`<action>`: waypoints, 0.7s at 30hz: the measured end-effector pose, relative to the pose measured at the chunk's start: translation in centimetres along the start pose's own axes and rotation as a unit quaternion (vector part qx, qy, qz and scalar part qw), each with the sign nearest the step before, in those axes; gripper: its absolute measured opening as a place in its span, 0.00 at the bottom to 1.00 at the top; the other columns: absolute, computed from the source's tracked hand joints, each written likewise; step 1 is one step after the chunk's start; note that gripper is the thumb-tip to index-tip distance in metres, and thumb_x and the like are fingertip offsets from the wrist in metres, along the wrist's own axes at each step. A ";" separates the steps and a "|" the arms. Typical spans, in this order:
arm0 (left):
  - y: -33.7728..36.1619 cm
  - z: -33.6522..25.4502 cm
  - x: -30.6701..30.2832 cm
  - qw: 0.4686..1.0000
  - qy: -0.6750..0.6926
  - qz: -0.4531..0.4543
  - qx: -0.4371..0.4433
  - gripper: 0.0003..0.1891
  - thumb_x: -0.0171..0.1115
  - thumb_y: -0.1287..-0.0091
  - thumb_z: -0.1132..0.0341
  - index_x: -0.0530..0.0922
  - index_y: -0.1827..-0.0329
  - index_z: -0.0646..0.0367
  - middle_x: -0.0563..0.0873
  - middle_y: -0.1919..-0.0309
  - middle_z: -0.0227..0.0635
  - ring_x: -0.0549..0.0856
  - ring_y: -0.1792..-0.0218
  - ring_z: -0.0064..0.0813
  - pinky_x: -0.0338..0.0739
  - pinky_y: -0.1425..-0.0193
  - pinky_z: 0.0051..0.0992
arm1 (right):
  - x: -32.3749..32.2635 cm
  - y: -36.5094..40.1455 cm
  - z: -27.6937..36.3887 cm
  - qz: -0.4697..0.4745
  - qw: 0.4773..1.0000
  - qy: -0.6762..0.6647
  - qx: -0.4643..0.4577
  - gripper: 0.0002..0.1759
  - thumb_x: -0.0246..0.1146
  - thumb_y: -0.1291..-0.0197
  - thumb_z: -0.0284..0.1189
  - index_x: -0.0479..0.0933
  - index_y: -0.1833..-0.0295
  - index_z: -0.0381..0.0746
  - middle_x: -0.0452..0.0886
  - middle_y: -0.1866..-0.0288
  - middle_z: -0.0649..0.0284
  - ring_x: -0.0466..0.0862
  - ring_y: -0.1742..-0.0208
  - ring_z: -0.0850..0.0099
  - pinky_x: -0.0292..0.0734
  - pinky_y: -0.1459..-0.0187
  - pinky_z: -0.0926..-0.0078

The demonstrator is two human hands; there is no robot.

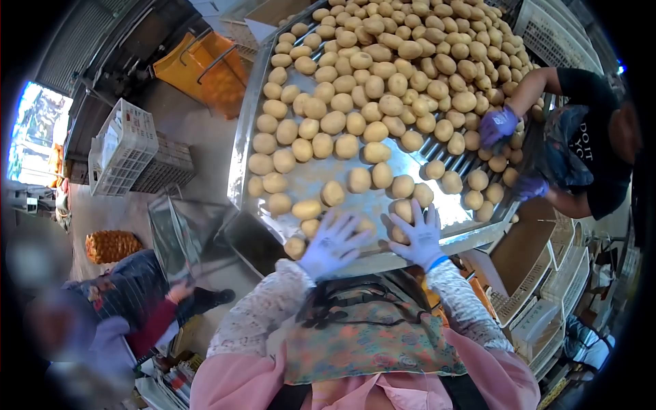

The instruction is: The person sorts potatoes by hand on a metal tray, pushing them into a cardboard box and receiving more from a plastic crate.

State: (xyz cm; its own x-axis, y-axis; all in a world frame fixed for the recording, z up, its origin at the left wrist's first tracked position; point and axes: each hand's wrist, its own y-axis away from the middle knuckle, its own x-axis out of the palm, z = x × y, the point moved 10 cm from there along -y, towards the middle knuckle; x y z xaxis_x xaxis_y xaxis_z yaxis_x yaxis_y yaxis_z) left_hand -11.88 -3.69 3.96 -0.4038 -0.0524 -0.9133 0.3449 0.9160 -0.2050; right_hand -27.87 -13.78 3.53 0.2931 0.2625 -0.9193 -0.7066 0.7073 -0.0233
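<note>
Many potatoes [333, 122] cover a metal sorting table [348, 164], heaped at the far side and thinner toward me. My left hand [335, 239], in a pale purple glove, lies spread at the near edge, over or against a few potatoes. One potato [294, 247] sits just left of its wrist. My right hand [418, 236], gloved alike, is spread flat near the same edge, its fingers reaching among potatoes. A potato [423, 195] lies at its fingertips, and another shows partly beside its thumb. Neither hand is closed around anything.
A co-worker's gloved hand [499, 126] touches potatoes on the right. Crates [547, 273] stand at the lower right, more crates [126, 147] at the left. Another person [123, 301] is lower left, near a filled net sack [113, 246]. An orange bin [205, 65] stands behind.
</note>
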 end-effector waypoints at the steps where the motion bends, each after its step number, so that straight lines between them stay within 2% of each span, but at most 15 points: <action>1: 1.4 2.9 -0.3 0.998 -0.024 0.027 -0.060 0.30 0.63 0.33 0.53 0.73 0.28 0.49 0.73 0.30 0.47 0.70 0.28 0.53 0.58 0.24 0.60 | 0.2 -1.0 1.7 -0.014 0.999 0.045 0.000 0.41 0.72 0.50 0.51 0.74 0.27 0.57 0.66 0.23 0.48 0.64 0.26 0.36 0.57 0.26 0.36; 2: 2.6 5.9 -0.6 0.990 -0.045 0.052 -0.121 0.30 0.63 0.33 0.53 0.73 0.28 0.52 0.72 0.28 0.47 0.69 0.27 0.54 0.56 0.23 0.60 | 0.4 -1.9 3.0 -0.026 0.996 0.091 0.000 0.41 0.72 0.49 0.51 0.74 0.27 0.56 0.69 0.25 0.50 0.65 0.26 0.37 0.57 0.27 0.36; 3: 3.3 7.9 -1.3 0.990 -0.043 0.051 -0.123 0.30 0.63 0.33 0.53 0.73 0.28 0.52 0.72 0.28 0.47 0.69 0.27 0.54 0.56 0.23 0.60 | 1.0 -2.9 3.8 -0.023 0.995 0.092 -0.001 0.41 0.72 0.49 0.51 0.74 0.27 0.56 0.69 0.25 0.50 0.65 0.26 0.37 0.57 0.27 0.36; 5: 5.9 14.9 -4.4 0.935 -0.061 -0.061 -0.343 0.35 0.62 0.32 0.48 0.72 0.26 0.58 0.71 0.27 0.49 0.66 0.25 0.55 0.49 0.21 0.63 | 3.0 -5.0 7.0 0.030 0.992 -0.005 -0.123 0.35 0.72 0.47 0.48 0.78 0.32 0.54 0.75 0.30 0.58 0.70 0.29 0.45 0.60 0.28 0.37; 6: 5.7 14.7 -3.6 0.934 -0.058 -0.065 -0.346 0.35 0.62 0.32 0.48 0.72 0.26 0.58 0.71 0.27 0.49 0.66 0.25 0.55 0.49 0.21 0.63 | 2.6 -6.8 7.8 -0.041 0.978 -0.089 -0.185 0.26 0.70 0.43 0.43 0.81 0.38 0.50 0.83 0.40 0.64 0.79 0.37 0.55 0.69 0.33 0.44; 8: 3.5 12.6 -0.5 0.925 -0.123 -0.030 -0.358 0.40 0.59 0.31 0.43 0.67 0.24 0.64 0.69 0.26 0.52 0.63 0.23 0.54 0.42 0.21 0.67 | 2.4 -11.9 5.7 0.091 0.950 -0.297 0.032 0.21 0.68 0.39 0.39 0.81 0.41 0.47 0.86 0.48 0.61 0.84 0.45 0.58 0.76 0.40 0.54; 9: 2.4 10.6 0.3 0.933 -0.109 -0.050 -0.341 0.41 0.58 0.31 0.41 0.66 0.23 0.63 0.68 0.25 0.53 0.62 0.22 0.54 0.41 0.22 0.69 | 1.2 -14.8 5.4 -0.070 0.986 -0.135 -0.062 0.19 0.66 0.36 0.37 0.81 0.41 0.45 0.86 0.54 0.57 0.85 0.47 0.58 0.79 0.45 0.58; 10: 1.6 8.5 1.0 0.939 -0.097 -0.069 -0.322 0.42 0.57 0.31 0.40 0.65 0.22 0.63 0.66 0.24 0.53 0.61 0.21 0.54 0.40 0.22 0.70 | 1.6 -18.3 4.2 -0.052 0.985 -0.166 -0.018 0.21 0.62 0.33 0.37 0.78 0.37 0.46 0.84 0.45 0.55 0.84 0.43 0.55 0.79 0.42 0.57; 12: 0.4 4.6 2.1 0.952 -0.091 -0.033 -0.289 0.43 0.58 0.31 0.39 0.65 0.22 0.62 0.64 0.22 0.52 0.59 0.20 0.53 0.39 0.23 0.71 | 0.0 -24.1 4.1 -0.055 0.990 -0.125 -0.018 0.26 0.61 0.33 0.41 0.73 0.31 0.46 0.79 0.36 0.52 0.83 0.39 0.53 0.79 0.40 0.57; 13: 0.7 4.1 2.0 0.951 -0.098 -0.031 -0.291 0.43 0.58 0.31 0.39 0.65 0.22 0.62 0.64 0.22 0.52 0.59 0.20 0.53 0.39 0.23 0.71 | 0.1 -26.2 3.8 -0.057 0.989 -0.132 -0.021 0.26 0.61 0.33 0.41 0.73 0.31 0.46 0.79 0.36 0.52 0.83 0.39 0.53 0.79 0.40 0.57; 15: 0.4 2.7 2.7 0.972 -0.016 -0.002 -0.233 0.42 0.58 0.31 0.40 0.65 0.22 0.62 0.64 0.22 0.50 0.59 0.20 0.52 0.42 0.24 0.73 | 4.3 -29.2 1.9 0.114 0.987 0.103 0.052 0.32 0.62 0.36 0.46 0.69 0.29 0.46 0.73 0.30 0.49 0.80 0.35 0.52 0.77 0.37 0.56; 18: 2.7 5.3 1.2 0.978 0.012 0.011 -0.209 0.38 0.62 0.32 0.47 0.69 0.24 0.60 0.71 0.26 0.48 0.66 0.24 0.50 0.49 0.23 0.66 | 5.4 -29.3 0.9 0.186 0.973 0.081 0.109 0.39 0.69 0.45 0.51 0.70 0.27 0.51 0.73 0.29 0.50 0.79 0.33 0.52 0.75 0.33 0.54; 19: 3.5 6.6 0.6 0.978 0.039 0.010 -0.204 0.35 0.64 0.33 0.50 0.71 0.26 0.60 0.74 0.28 0.46 0.70 0.26 0.49 0.52 0.23 0.63 | 5.4 -28.2 1.0 0.173 0.975 0.117 0.068 0.39 0.68 0.44 0.52 0.70 0.29 0.50 0.75 0.32 0.50 0.80 0.35 0.53 0.77 0.37 0.56; 20: 4.4 7.3 -2.0 0.979 0.003 -0.078 -0.187 0.31 0.67 0.36 0.55 0.76 0.31 0.59 0.78 0.33 0.45 0.74 0.31 0.48 0.57 0.23 0.56 | 5.9 -26.7 1.2 0.200 0.967 0.146 0.056 0.38 0.68 0.44 0.53 0.71 0.30 0.50 0.76 0.34 0.51 0.81 0.36 0.54 0.78 0.38 0.56; 21: 5.0 8.9 -4.0 0.969 -0.024 -0.073 -0.233 0.28 0.67 0.36 0.59 0.78 0.34 0.60 0.79 0.36 0.46 0.75 0.32 0.49 0.60 0.24 0.54 | 6.3 -24.9 1.4 0.225 0.957 0.176 0.045 0.38 0.68 0.45 0.55 0.71 0.31 0.50 0.77 0.35 0.52 0.81 0.37 0.54 0.78 0.40 0.57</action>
State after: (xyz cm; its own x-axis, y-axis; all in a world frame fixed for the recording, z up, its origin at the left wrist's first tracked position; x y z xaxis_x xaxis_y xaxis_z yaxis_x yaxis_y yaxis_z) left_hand -0.98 -2.41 3.42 -0.3762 -0.2041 -0.9038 -0.1386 0.9769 -0.1629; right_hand -7.58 -28.81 -1.10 -0.2747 0.3269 -0.9043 -0.6478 0.6321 0.4253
